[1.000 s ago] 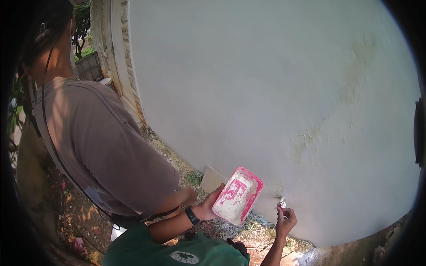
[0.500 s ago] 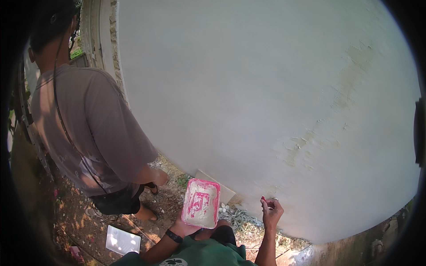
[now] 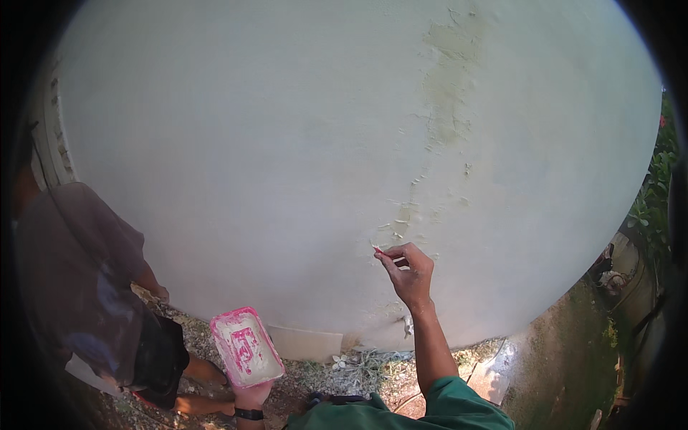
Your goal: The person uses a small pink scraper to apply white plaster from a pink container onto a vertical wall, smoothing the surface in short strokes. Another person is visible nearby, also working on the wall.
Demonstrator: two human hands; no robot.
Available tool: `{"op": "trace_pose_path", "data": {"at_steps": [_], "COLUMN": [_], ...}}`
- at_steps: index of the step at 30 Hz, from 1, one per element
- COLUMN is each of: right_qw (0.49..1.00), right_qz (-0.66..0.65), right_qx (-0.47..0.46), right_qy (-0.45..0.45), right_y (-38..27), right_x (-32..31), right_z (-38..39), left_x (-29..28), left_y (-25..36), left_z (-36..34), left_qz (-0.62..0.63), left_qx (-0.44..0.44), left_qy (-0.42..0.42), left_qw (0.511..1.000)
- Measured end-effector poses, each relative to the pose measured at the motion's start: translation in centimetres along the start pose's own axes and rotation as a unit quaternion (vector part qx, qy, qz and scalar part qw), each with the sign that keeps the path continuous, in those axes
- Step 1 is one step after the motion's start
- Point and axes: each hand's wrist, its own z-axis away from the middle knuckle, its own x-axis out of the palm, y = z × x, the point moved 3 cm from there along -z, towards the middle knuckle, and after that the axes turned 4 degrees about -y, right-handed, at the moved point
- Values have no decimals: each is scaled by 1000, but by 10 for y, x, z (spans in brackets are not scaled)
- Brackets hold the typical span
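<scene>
My left hand (image 3: 252,395) is closed under the near end of a pink tray (image 3: 249,347), whose inside is smeared with white paste. Pinched between the thumb and fingers of my right hand (image 3: 411,276) is a small red piece (image 3: 378,249) with some white at its tip; its full shape is hidden. It is close to the pale wall (image 3: 287,179), just below a rough patch of paste (image 3: 401,215). Whether it touches the wall, I cannot tell.
At the left a co-worker (image 3: 86,287) in a dark T-shirt and black shorts stands near the wall. A pale board (image 3: 304,345) leans along the wall's foot. Dry plants (image 3: 365,369) and debris lie on the ground, with green bushes (image 3: 656,179) at the far right.
My view has swung to the right, so the co-worker sits farther left in it. My right hand has gone up toward the rough paste with the red piece. The tray stays in my left hand.
</scene>
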Motion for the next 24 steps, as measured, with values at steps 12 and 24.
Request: {"op": "trace_pose_path", "data": {"at_steps": [12,24], "right_qw": [984,976], "right_qz": [18,-147], "right_qx": [-66,51], "right_qy": [166,155], "right_y": [-63,-52], "right_x": [-63,-25], "right_z": [-12,33], "left_x": [11,-12], "left_y": [29,41], "left_z": [-19,-31], "left_qz": [26,24], "left_qx": [-92,-142], "left_qy": [-56,-10], "left_qw": [994,990]}}
